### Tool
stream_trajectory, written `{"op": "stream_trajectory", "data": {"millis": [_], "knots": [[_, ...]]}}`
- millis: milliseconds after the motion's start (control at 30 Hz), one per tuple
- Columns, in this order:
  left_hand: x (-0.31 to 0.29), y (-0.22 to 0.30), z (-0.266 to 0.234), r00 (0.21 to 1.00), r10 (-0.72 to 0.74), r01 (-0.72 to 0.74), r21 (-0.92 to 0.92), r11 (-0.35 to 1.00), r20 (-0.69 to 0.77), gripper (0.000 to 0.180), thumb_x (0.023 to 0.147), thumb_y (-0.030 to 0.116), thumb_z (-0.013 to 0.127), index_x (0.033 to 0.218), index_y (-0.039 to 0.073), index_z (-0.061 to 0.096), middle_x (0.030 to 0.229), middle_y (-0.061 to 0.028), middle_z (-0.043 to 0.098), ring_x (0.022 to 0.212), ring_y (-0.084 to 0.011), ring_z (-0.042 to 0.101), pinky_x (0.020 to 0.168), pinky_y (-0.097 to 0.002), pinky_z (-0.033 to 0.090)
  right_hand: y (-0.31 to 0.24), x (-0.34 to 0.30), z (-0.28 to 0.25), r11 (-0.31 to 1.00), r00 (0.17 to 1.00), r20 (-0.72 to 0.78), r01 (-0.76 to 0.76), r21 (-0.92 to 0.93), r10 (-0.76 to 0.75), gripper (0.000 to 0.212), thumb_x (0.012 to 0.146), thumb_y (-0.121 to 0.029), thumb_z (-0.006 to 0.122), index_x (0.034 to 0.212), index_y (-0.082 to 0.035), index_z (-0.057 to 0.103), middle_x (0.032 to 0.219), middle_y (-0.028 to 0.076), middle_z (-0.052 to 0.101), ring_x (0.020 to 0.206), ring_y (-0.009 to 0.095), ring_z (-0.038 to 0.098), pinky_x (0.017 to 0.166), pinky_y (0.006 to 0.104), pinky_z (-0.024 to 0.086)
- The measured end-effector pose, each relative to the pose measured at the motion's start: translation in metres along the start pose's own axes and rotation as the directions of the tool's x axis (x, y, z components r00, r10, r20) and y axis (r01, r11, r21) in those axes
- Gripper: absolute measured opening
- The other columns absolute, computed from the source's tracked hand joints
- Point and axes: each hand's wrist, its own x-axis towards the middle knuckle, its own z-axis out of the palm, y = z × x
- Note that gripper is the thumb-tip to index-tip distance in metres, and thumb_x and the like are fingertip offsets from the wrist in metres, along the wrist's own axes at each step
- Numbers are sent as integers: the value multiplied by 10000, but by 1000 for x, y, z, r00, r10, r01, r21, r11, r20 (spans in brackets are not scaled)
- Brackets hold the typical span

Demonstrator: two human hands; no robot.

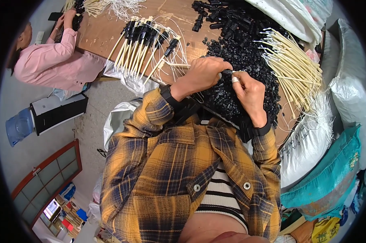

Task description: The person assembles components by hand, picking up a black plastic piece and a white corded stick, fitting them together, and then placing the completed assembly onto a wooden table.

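Note:
My left hand (pixel 206 73) is closed around a thin cream stick (pixel 177 65), whose end sticks out to the left of the fist. A small black plastic fitting (pixel 228 72) shows between my two hands. Thumb and fingers of my right hand (pixel 251 92) are pinched together at the fitting's right end; what lies between these fingertips is too small to make out. White tape wraps a right-hand finger. Under both hands spreads a heap of small black plastic pieces (pixel 219 95).
Left of the heap lie cream sticks with black connectors (pixel 140 34) and white cords. On the right is a bundle of white-tipped cream sticks (pixel 292 67). Larger black connectors (pixel 231 26) lie farther back. Stuffed sacks (pixel 349 81) crowd the table's right side. A person in pink (pixel 55 60) works at far left.

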Motion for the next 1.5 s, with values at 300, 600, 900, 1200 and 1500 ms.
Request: {"op": "stream_trajectory", "data": {"millis": [300,600,900,1200,1500], "knots": [[3,-1,0,995,79,-60,-287,956,53,450,712,8,670,1143,93,574,864,-75,660,833,-270,619,752,-338,498,-8,-3,-4,997,991,109,78,-9,-77,150,857,-34,599,1007,-40,588,813,161,636,673,344,631,575,374,494],[0,1,-4,898,210,-344,-320,883,-388,161,663,-61,711,769,38,642,785,-42,634,738,-194,603,637,-294,473,-4,-3,1,975,993,19,107,194,-112,162,878,-43,590,1032,-41,642,849,147,656,680,286,654,607,330,501],[-32,-105,-20,914,-193,285,223,932,-358,269,727,1,645,984,66,687,919,-105,680,874,-262,632,785,-389,524,13,-13,10,855,957,-7,-256,451,290,168,842,-56,599,966,-25,708,616,-45,535,566,17,430,503,200,347],[27,-94,-4,940,-147,196,135,971,-309,92,765,8,655,850,19,622,837,-120,656,738,-245,637,677,-372,516,13,-6,7,800,912,95,-397,449,400,116,847,-71,600,904,-14,683,600,-79,449,560,17,353,497,206,292],[34,-89,-13,864,-486,405,-386,828,-135,147,815,-25,620,944,29,664,832,-49,668,733,-139,653,614,-293,541,23,-9,1,731,850,78,-491,473,521,118,875,-108,627,885,-3,679,597,-103,431,550,8,331,487,204,255]]}}
